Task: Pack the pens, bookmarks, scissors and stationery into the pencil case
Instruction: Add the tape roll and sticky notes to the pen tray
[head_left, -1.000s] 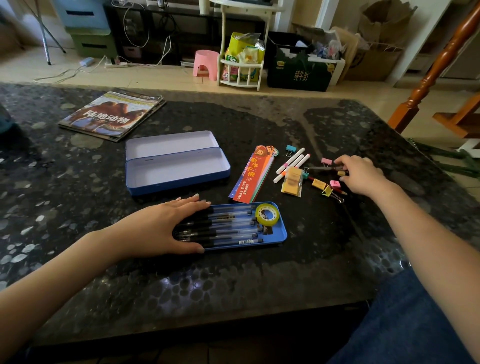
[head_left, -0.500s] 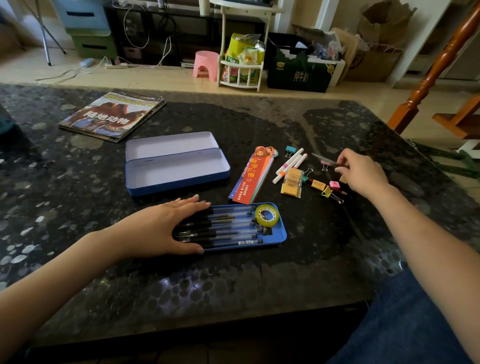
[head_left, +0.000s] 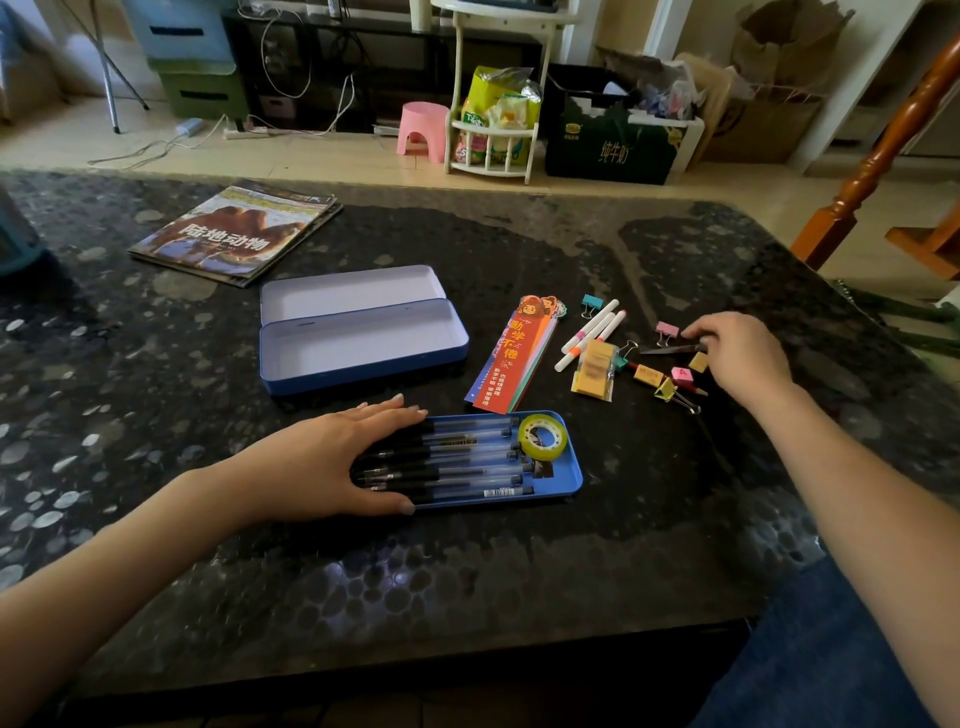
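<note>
Left hand (head_left: 332, 462) is laid flat, fingers straight, on the left end of the blue tray (head_left: 569, 470) at lower centre, where black pens (head_left: 467, 467) and a tape roll (head_left: 544, 437) are held. Right hand (head_left: 743, 358), at centre right, is curled with fingertips pinched on the scissors (head_left: 667, 349), blades pointed left, amid binder clips (head_left: 666, 330) and erasers (head_left: 648, 375). Open pencil case (head_left: 363, 338) is seen at centre above the tray; bookmarks (head_left: 511, 358), white markers (head_left: 592, 332) and sticky notes (head_left: 595, 370) lie between case and right hand, on the dark table (head_left: 467, 571).

Pink stool (head_left: 422, 127) on tiled floor (head_left: 322, 156)
</note>
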